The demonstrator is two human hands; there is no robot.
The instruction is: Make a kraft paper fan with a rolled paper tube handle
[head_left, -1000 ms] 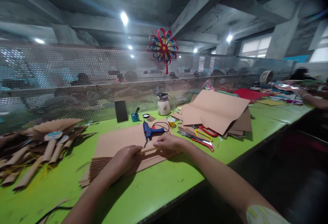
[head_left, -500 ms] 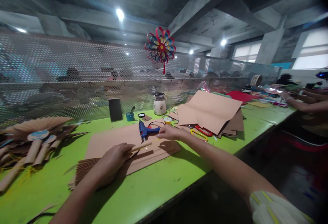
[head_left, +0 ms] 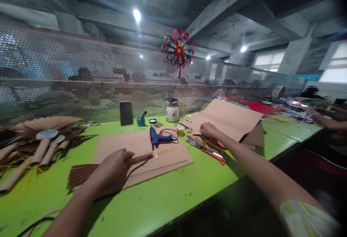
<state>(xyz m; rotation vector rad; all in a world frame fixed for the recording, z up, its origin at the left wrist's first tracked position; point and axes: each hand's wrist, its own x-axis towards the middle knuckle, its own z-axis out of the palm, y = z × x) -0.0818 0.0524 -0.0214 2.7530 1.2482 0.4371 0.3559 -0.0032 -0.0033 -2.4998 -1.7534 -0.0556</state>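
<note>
My left hand is closed around a pleated brown paper fan and its rolled paper stick, low over a brown cardboard sheet. Thin yellow strands stretch over the sheet from the stick's end. A blue glue gun rests beside the stick, its nozzle pointing away. My right hand has its fingers curled at the near left edge of a stack of brown paper; whatever they hold, if anything, is hidden. Yellow-handled scissors and a red-handled metal blade lie by my right wrist.
Finished paper fans with yellow tassels lie at the left. Along the back stand a dark phone-like slab, a blue pot, a white jug and a yellow tub. A perforated metal screen borders the green table.
My right hand has moved right, from near the stick's end to the paper stack. Yellow strands and the red-handled blade have come into view. My left hand still holds the fan, slightly lower left.
</note>
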